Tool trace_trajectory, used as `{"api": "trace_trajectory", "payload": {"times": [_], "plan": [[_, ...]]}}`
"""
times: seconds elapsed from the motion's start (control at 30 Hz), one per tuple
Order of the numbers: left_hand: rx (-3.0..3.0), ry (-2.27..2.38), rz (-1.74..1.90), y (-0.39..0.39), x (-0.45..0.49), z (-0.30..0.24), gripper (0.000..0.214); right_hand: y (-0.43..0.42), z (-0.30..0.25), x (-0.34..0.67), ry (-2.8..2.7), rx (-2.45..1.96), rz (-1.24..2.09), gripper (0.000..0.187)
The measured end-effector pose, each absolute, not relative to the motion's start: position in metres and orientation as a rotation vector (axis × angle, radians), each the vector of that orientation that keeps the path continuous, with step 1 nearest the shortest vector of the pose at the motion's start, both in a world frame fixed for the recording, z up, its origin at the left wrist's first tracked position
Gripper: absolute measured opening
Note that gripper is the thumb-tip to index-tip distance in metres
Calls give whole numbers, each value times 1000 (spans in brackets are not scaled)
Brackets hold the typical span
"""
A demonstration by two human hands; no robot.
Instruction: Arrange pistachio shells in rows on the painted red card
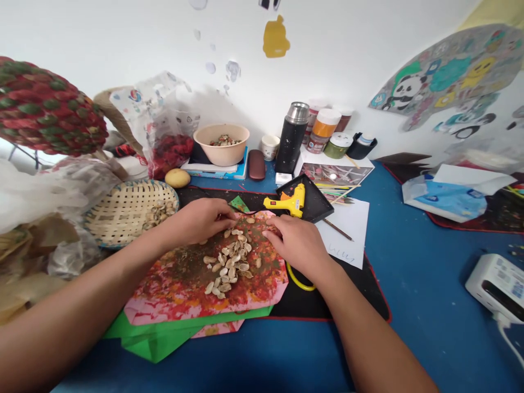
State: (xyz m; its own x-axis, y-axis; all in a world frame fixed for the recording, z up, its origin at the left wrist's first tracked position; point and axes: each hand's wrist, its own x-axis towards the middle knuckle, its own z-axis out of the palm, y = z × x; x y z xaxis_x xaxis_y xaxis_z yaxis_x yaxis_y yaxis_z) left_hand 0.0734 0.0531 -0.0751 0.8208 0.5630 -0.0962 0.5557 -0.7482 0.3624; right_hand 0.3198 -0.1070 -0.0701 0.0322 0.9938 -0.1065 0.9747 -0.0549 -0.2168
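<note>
Peanut shells [232, 262] lie in a loose pile on a paint-stained pink paper [172, 303], with green paper [159, 343] under it. My left hand [202, 218] is over the paper's far left part, beside the upper end of the pile. Its fingers are bent in against the thumb, and anything between them is hidden. On the other side, my right hand [297, 240] reaches over the paper's right edge. Its thumb and forefinger point at the shells with a gap between them, and nothing shows in the gap.
A woven basket [112, 210] with more shells stands left, near a potato [177, 178]. Behind are a beige bowl [225, 158], a black thermos [290, 144] and paint jars [326, 123]. A yellow glue gun [292, 202] rests on a black tray [317, 199]. White paper [358, 218] lies right.
</note>
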Motion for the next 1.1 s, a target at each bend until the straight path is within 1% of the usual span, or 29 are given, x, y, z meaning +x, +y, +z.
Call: {"api": "trace_trajectory", "payload": {"times": [0.1,0.37,0.43,0.6,0.77,0.87,1.0,1.1], "plan": [[2518,804,29,51,84,-74,37,-108,-70,320,-2111,-2193,354,24],[2563,977,31,56,97,-87,27,-107,-69,319,-2137,-2199,355,26],[2572,973,34,55,94,-86,27,-107,-68,319,-2143,-2203,363,28],[2590,941,35,48,94,-87,19,-109,-66,318,-2159,-2202,376,29],[2593,1014,100,46,91,-81,25,-108,-65,317,-2170,-2217,361,29],[2608,918,81,42,80,-71,19,-108,-65,316,-2177,-2216,359,29],[2637,684,-1,32,71,-66,19,-109,-66,316,-2179,-2213,347,30],[2671,722,-35,29,75,-71,16,-110,-65,315,-2182,-2221,342,30]]}}
